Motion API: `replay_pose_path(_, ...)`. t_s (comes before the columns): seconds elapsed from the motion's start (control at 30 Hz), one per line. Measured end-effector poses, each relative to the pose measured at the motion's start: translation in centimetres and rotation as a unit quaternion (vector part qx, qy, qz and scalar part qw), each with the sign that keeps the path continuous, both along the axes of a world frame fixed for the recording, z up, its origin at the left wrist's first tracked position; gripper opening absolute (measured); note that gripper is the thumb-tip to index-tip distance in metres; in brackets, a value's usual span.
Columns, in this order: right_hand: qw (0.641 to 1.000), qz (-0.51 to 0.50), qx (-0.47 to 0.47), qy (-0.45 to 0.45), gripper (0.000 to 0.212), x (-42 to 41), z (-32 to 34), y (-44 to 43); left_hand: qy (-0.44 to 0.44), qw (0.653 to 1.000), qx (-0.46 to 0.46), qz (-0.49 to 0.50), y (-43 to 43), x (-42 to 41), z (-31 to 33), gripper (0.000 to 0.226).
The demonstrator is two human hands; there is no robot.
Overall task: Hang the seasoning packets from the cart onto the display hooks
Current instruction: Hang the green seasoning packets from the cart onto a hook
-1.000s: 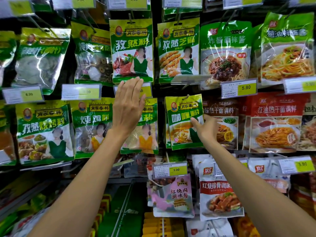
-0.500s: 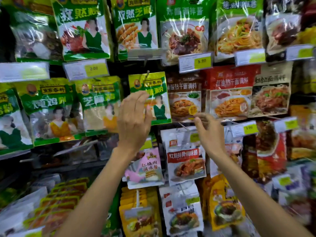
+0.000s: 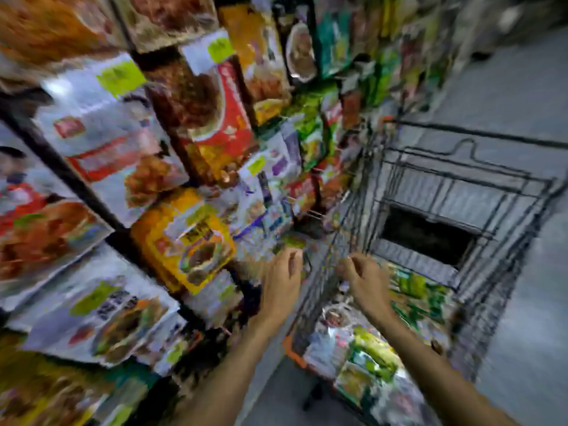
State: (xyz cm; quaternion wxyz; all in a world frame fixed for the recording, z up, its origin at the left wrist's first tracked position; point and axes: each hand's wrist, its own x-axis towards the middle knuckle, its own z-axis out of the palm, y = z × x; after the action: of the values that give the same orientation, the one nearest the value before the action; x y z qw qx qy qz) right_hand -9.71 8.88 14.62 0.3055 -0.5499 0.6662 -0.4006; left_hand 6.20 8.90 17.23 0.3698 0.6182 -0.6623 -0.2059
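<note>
My left hand (image 3: pixel 282 281) hangs relaxed and empty just outside the cart's (image 3: pixel 491 302) near wire wall. My right hand (image 3: pixel 367 279) is over the basket with its fingers bent (too blurred to tell whether they pinch anything). The seasoning packets (image 3: pixel 368 355) lie heaped in the cart beneath my right forearm. Hanging packets (image 3: pixel 190 241) crowd the display at left.

single head cam on the person, pitched steeply down, rolled sideways, display rack (image 3: pixel 61 167) close on left, wire cart (image 3: pixel 461 192) right, floor (image 3: pixel 522 87) beyond, heavy blur
</note>
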Motion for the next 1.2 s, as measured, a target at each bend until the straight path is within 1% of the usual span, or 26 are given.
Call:
replay_pose_path(0.13,0.988,-0.105,0.108,0.013,0.030,-5.1,-7.6,2.3,-0.004,0.991,0.111,-0.080,-1.0,-5.0,-8.1,0.021)
replay_pose_path(0.23,0.974,-0.151,0.171,-0.004,0.038,-7.1,-13.1,4.3,-0.014,0.970,0.199,-0.140,-1.0,-7.0,-13.7,0.023)
replay_pose_path(0.27,0.966,-0.168,0.196,-0.002,0.038,-7.5,-14.7,4.9,-0.022,0.963,0.221,-0.155,-0.9,-7.3,-15.6,0.024)
replay_pose_path(0.33,0.950,-0.198,0.241,0.010,0.035,-7.8,-17.9,6.0,-0.045,0.949,0.263,-0.170,-0.6,-7.5,-19.1,0.022)
replay_pose_path(0.43,0.926,-0.230,0.298,-0.025,0.034,-7.8,-22.4,7.2,-0.073,0.926,0.322,-0.183,-0.3,-7.2,-23.9,0.015)
replay_pose_path(0.53,0.896,-0.243,0.370,-0.024,0.034,-7.4,-26.7,8.5,-0.108,0.895,0.387,-0.192,-0.1,-7.0,-28.2,0.023)
replay_pose_path(0.63,0.867,-0.233,0.439,-0.044,0.026,-7.1,-30.3,9.6,-0.141,0.866,0.438,-0.195,0.0,-7.7,-31.6,0.027)
replay_pose_path(0.7,0.853,-0.220,0.470,-0.052,0.032,-7.0,-32.4,10.1,-0.165,0.857,0.445,-0.201,-0.2,-8.5,-33.6,0.026)
replay_pose_path(0.77,0.843,-0.213,0.491,-0.052,0.042,-6.9,-33.9,10.1,-0.172,0.853,0.452,-0.197,-0.3,-9.3,-35.1,0.025)
replay_pose_path(0.83,0.832,-0.221,0.505,-0.060,0.043,-6.7,-34.9,10.0,-0.171,0.851,0.465,-0.175,-0.5,-9.8,-36.3,0.026)
replay_pose_path(0.97,0.820,-0.265,0.499,-0.088,0.035,-6.5,-36.5,10.2,-0.148,0.860,0.472,-0.126,-0.8,-10.2,-37.6,0.023)
replay_pose_path(1.07,0.807,-0.308,0.492,-0.109,0.028,-6.5,-36.8,10.2,-0.141,0.861,0.475,-0.115,-0.9,-10.6,-38.0,0.022)
replay_pose_path(1.2,0.793,-0.373,0.473,-0.096,0.015,-7.9,-36.2,10.7,-0.124,0.863,0.477,-0.108,-1.1,-10.9,-38.1,0.018)
